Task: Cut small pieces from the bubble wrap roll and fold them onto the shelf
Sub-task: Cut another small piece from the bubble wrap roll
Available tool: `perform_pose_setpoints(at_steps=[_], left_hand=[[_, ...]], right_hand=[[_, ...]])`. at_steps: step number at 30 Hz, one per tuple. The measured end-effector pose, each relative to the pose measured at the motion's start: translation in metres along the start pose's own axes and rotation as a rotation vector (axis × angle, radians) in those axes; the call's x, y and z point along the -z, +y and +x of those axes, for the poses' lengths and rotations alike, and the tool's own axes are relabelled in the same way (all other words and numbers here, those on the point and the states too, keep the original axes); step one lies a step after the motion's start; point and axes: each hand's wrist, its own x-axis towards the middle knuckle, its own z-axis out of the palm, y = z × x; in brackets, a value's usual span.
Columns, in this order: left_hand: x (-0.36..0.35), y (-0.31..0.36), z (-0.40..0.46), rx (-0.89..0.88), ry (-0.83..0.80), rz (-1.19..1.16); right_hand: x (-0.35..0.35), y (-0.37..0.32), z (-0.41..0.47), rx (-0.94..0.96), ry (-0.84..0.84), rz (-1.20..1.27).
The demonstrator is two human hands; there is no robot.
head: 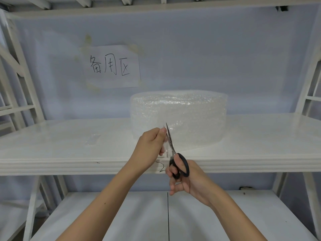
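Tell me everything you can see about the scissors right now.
The scissors have glossy black loop handles, plastic by the look, and slim grey metal blades. They stand nearly upright, tips tilted slightly left, over the front edge of the white shelf. The right hand holds the handles, fingers through the loops. The blades look almost shut on a clear strip of bubble wrap that the left hand pinches, just before the bubble wrap roll.

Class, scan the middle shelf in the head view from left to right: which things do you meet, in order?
Small clear bubble wrap piece lying flat on the shelf → left hand pinching the wrap's loose edge → scissors held in the right hand → bubble wrap roll, reaching furthest right.
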Motion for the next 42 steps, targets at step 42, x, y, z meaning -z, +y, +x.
perform_pose_setpoints(at_steps=[42], left_hand=[[0.012,0.016,0.012,0.124,0.058,0.027]], right_hand=[[-0.003,-0.018,0.012,0.064,0.074,-0.047]])
